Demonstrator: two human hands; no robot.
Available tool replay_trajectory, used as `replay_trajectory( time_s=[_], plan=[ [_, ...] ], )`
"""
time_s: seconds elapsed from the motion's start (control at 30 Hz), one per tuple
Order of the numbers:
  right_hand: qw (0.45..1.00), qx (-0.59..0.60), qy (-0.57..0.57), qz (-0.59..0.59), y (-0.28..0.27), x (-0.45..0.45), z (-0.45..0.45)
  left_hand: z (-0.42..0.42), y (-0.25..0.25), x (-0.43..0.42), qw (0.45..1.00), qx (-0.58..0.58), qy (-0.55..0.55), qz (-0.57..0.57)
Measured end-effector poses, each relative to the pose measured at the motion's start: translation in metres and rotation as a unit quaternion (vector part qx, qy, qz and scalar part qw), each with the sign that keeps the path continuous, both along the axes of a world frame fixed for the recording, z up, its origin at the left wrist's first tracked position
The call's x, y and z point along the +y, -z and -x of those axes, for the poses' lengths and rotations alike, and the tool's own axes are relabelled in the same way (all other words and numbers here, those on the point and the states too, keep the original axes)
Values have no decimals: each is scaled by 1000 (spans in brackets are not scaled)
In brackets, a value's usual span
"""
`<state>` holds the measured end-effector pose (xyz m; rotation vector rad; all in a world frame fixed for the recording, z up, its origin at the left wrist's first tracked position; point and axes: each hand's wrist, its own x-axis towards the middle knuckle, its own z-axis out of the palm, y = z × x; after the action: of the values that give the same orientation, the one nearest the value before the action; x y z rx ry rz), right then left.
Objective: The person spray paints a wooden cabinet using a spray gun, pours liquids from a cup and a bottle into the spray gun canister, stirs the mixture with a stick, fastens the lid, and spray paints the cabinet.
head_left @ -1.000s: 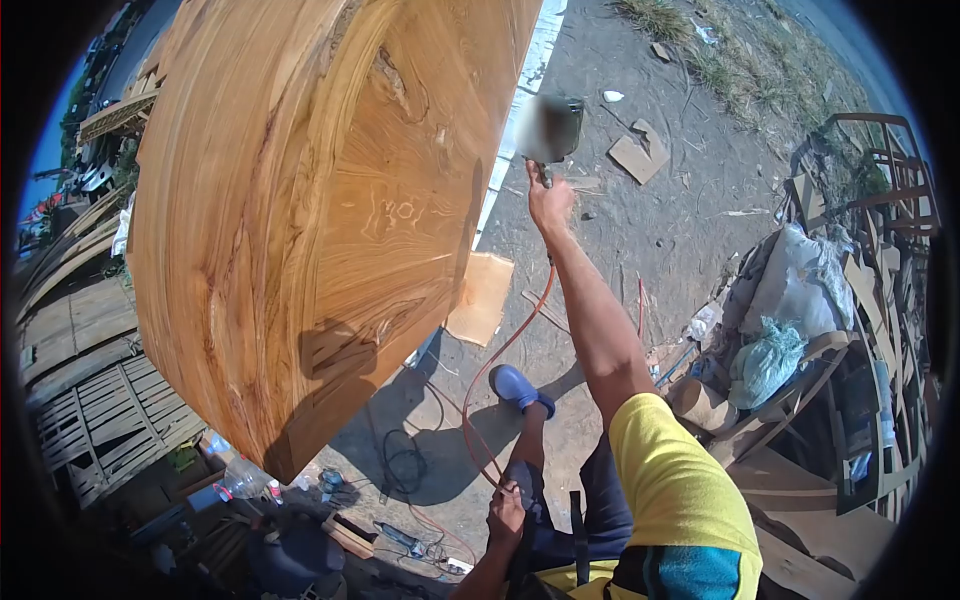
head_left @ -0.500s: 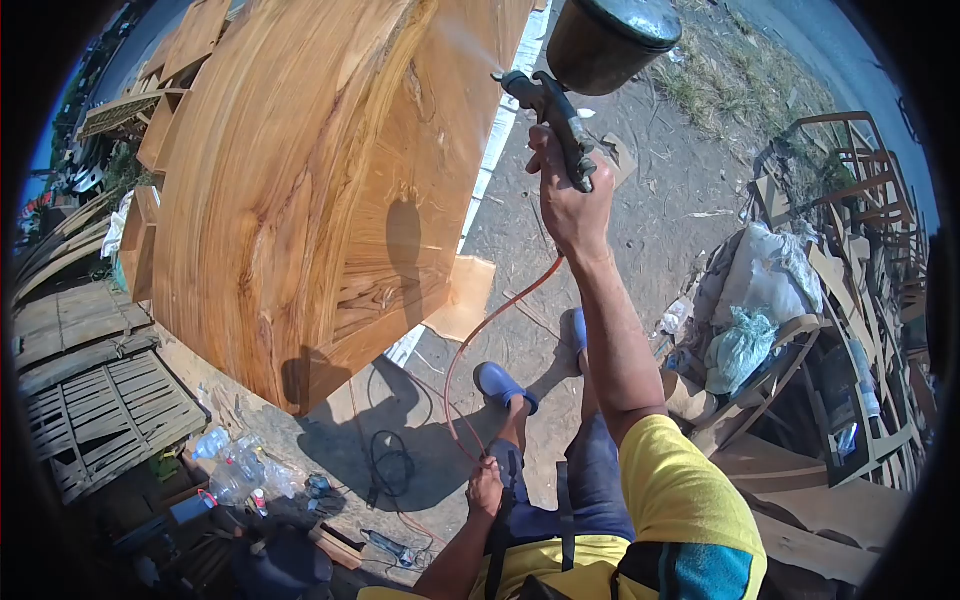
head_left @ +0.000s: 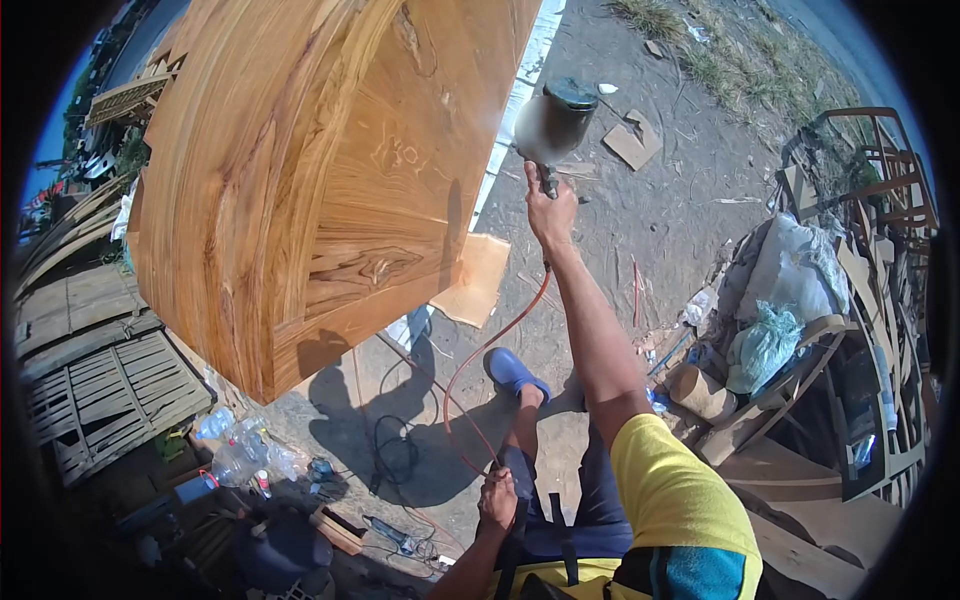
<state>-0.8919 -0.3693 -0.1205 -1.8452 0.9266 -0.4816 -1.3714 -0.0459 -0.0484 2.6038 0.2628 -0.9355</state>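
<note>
Evidently largest, the grained wooden piece (head_left: 330, 190) occupied the left and far part of the scene, its broad polished face in sunlight and a pale strip (head_left: 500, 150) along its right side. At right lay a heap of curved wood offcuts (head_left: 800, 490), with a clouded white plastic bag (head_left: 795, 270) and a smaller teal bag (head_left: 763, 350) beside it. A slatted wooden panel (head_left: 120, 400) rested at near left. Between wooden piece and heap, a reddish hose (head_left: 455, 375) looped from the right hand (head_left: 552, 215) to the left hand (head_left: 497, 497). The right hand, arm outstretched, was clamped around the handle of a spray gun (head_left: 568, 112), whose cup stood on the far side of the fist, just right of the wooden piece; the gun's front was blurred. The left hand, near the person's thigh, was closed around the hose. Smaller items included a pale flat sheet (head_left: 473, 285) by the wooden piece's near right edge, a blue shoe (head_left: 515, 372), clear plastic bottles (head_left: 240, 455) at near left and, among them, a red-and-white container (head_left: 262, 482), its markings too small to read.
</note>
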Motion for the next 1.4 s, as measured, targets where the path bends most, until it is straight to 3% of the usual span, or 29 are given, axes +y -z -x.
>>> replay_trajectory(
  time_s=[0.17, 0.27, 0.33, 0.4, 0.6, 0.8, 0.87, 0.93, 1.23, 1.4],
  plan=[
    [995, 101, -4, 8, 50, -1, 4, 24, 8, -6, 995, -84, 55, -5],
    [992, 117, -37, 7, 43, -3, 10, 31, 10, -14, 996, -59, 56, -30],
    [992, 112, -59, 10, 13, -9, 22, 33, 10, -21, 997, -44, 56, -40],
    [992, 56, -95, -60, -30, -14, 32, 32, 9, -27, 997, -30, 57, -47],
    [985, -81, -147, -27, -167, -26, 52, 32, 3, -41, 998, 49, 22, -39],
    [955, -216, -204, -25, -241, -29, 59, 36, 6, -44, 998, 47, 4, -38],
    [954, -212, -206, -45, -236, -25, 62, 37, 5, -45, 998, 44, 3, -47],
    [973, -126, -192, 2, -215, -20, 65, 37, 5, -43, 998, 49, 0, -41],
    [990, -7, -132, -41, -73, 0, 61, 41, 3, -40, 999, 36, 8, -36],
    [995, 41, -93, 23, 0, 8, 50, 44, 8, -36, 999, 17, 11, -39]
  ],
)
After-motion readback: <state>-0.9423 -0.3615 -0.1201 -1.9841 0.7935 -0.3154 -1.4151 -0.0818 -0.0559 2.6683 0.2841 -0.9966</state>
